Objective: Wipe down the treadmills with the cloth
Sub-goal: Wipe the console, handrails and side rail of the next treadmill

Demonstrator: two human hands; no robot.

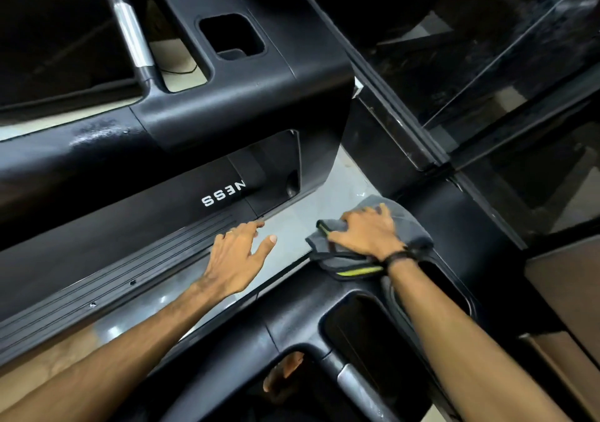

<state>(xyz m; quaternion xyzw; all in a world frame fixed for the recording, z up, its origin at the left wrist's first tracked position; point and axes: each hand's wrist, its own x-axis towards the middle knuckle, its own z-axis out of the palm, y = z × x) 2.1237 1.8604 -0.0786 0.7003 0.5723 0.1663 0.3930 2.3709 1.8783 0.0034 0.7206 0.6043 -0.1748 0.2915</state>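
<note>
A grey cloth (412, 223) with a yellow-green edge lies folded on the black console of the near treadmill (292, 317). My right hand (367, 231) presses flat on that cloth, fingers spread, a dark band round the wrist. My left hand (238, 253) reaches out over the gap between the machines with relaxed fingers. Its fingertips are at the ribbed side rail (130, 275) of the second treadmill (227, 110), and it holds nothing.
The second treadmill's console has a square cup recess (232, 37) and a silver handlebar grip (133, 37). Pale floor tile (311, 207) shows between the two machines. Dark glass panels (506, 74) with black frames stand at the right. A bare foot (285, 369) shows through the near console's opening.
</note>
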